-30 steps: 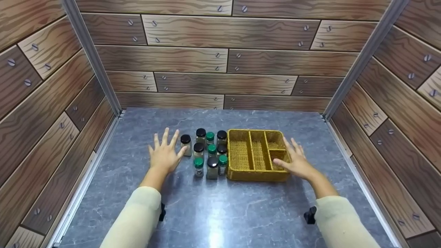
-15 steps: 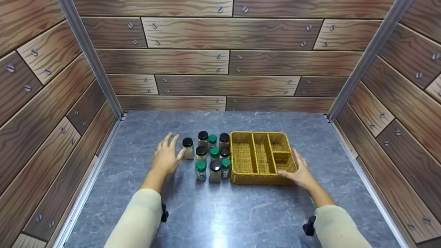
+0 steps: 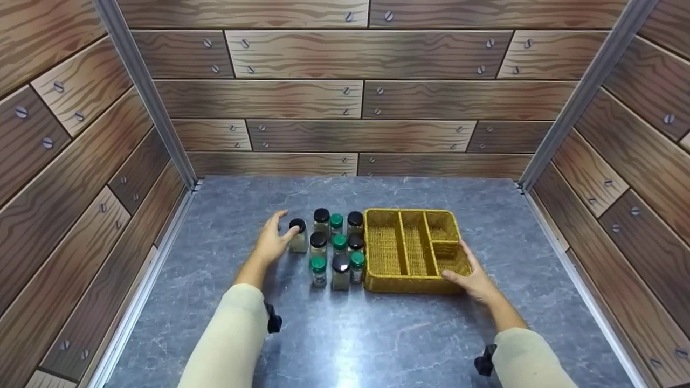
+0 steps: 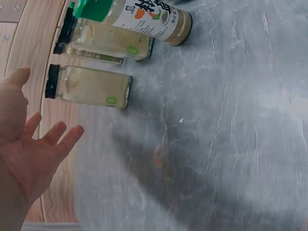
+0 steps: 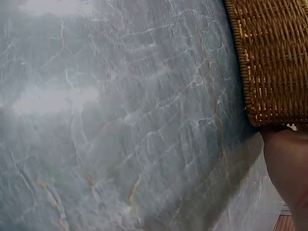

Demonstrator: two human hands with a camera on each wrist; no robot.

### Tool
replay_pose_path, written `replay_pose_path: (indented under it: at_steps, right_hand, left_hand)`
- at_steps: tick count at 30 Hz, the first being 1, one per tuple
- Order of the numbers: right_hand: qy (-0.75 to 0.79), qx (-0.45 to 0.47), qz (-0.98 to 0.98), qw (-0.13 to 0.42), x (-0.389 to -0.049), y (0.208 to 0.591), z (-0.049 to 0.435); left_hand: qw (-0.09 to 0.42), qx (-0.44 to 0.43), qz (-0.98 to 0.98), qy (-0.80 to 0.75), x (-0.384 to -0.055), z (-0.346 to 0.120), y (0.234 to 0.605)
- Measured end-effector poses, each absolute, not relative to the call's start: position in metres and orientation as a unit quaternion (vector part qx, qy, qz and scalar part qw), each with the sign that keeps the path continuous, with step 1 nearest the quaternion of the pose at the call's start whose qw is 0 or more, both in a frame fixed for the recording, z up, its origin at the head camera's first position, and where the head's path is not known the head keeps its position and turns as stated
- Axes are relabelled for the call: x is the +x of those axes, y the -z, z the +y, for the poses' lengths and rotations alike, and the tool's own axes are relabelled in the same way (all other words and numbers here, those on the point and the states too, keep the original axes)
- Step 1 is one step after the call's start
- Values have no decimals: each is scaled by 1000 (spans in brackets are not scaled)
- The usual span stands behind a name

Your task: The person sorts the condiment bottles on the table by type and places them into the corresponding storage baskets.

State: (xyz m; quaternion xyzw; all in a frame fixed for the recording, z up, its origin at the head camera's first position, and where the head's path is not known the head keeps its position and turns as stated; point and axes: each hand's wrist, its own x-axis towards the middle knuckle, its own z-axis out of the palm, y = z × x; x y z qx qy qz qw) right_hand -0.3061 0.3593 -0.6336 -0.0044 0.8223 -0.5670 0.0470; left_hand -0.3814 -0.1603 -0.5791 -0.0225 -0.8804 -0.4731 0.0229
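Note:
My left hand (image 3: pixel 272 241) is beside the leftmost spice jar (image 3: pixel 298 241), a clear square jar with a black lid. In the head view its thumb overlaps the lid; the left wrist view shows a gap between the spread fingers (image 4: pixel 70 139) and this jar (image 4: pixel 91 86). At the near right corner of a yellow-brown woven basket (image 3: pixel 415 284), my right hand (image 3: pixel 478 281) touches the corner, thumb on the rim and straight fingers along the outer side. In the right wrist view this hand (image 5: pixel 288 168) is partly hidden behind the basket (image 5: pixel 274 62).
Several more jars stand upright between the left hand and the basket, among them a green-lidded one (image 3: pixel 318 270) and a black-lidded one (image 3: pixel 340 272). The basket has several compartments. Wood-patterned walls (image 3: pixel 356 134) enclose the grey marbled table (image 3: pixel 409 334) at back and sides.
My left hand has moved right toward the leftmost jar, its spread fingers drawing closer together. My right hand has settled lower on the basket's near right corner. The view has shifted slightly.

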Motion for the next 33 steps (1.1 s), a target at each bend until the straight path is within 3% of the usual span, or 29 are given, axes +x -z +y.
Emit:
replay_pose_path:
  at_steps: [8, 21, 33]
  right_hand:
    - [668, -6, 742, 51, -306, 641, 356]
    - [755, 21, 653, 61, -302, 651, 350]
    - [749, 12, 660, 57, -303, 651, 354]
  left_hand:
    - [-23, -17, -876, 482, -388, -150, 584]
    - [44, -49, -915, 399, -392, -146, 592]
    - [31, -37, -915, 400, -392, -144, 587]
